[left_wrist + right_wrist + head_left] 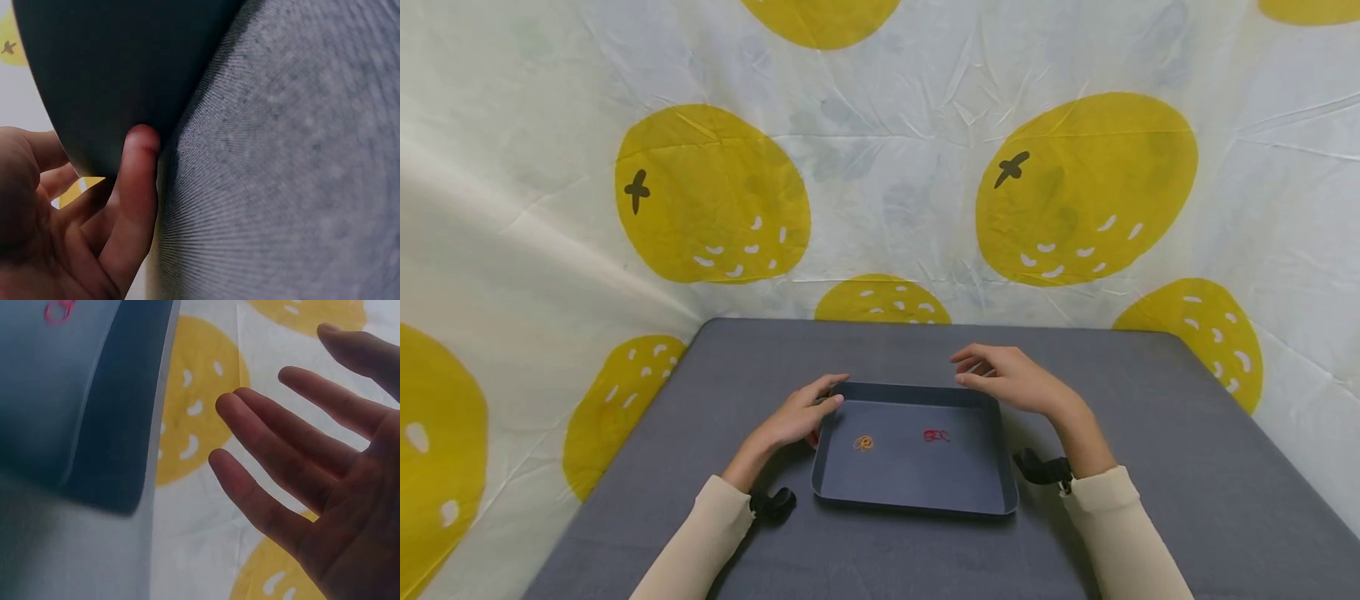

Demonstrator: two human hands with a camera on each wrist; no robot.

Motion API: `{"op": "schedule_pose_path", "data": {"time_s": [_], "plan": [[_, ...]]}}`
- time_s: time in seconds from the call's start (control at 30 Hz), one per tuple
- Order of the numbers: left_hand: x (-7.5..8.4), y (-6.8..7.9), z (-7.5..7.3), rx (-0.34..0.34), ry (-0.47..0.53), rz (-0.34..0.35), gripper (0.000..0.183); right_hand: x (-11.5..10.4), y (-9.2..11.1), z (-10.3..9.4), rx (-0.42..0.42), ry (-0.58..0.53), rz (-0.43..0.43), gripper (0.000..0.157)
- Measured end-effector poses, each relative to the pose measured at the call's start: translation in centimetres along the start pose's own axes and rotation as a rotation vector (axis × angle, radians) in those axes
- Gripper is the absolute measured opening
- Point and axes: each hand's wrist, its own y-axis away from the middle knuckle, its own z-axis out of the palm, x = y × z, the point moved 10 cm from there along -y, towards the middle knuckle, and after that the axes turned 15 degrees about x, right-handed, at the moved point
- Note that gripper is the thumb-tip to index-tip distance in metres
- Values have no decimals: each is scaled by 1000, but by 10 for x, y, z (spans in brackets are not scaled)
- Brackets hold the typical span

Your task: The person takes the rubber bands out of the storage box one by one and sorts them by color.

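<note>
Cream fabric sleeves (1131, 533) flank a dark-grey rectangular tray (910, 479), left hand (796, 415) pinching its edge, presumably for steadiness; thin orange loops (864, 443) and thin red loops (932, 435) lie rightward inside; right hand (1013, 378) hovers empty, loosely spread.

Tray (917, 479) holds orange loops (865, 442), red loops (933, 435), perhaps rubber.

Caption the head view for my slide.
Left hand holds a tray of orange loops and red loops; right hand hovers near its far edge.
</note>
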Motion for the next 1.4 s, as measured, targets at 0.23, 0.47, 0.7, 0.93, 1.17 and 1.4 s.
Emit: {"op": "schedule_pose_path", "data": {"time_s": [0.23, 0.47, 0.7, 0.93, 1.17, 1.4], "plan": [[-7, 0, 5, -61, 89, -7, 53, -13, -8, 21, -58, -16, -17, 40], [-8, -1, 7, -88, 140, 9, 54, -30, -17, 40, -93, -35, -25, 37], [-9, -1, 6, -76, 138, 9, 54, -42, -30, 68, -100, -50, -82, 32], [-13, -3, 6, -64, 136, -14, 53, -52, -37, 92, -76, -71, -123, 20], [-13, -4, 4, -56, 125, -19, 51, -53, -40, 120, -110, -67, -158, 18], [-12, -3, 5, -60, 139, -18, 52, -59, -35, 144, -183, -38, -192, 15]]}}
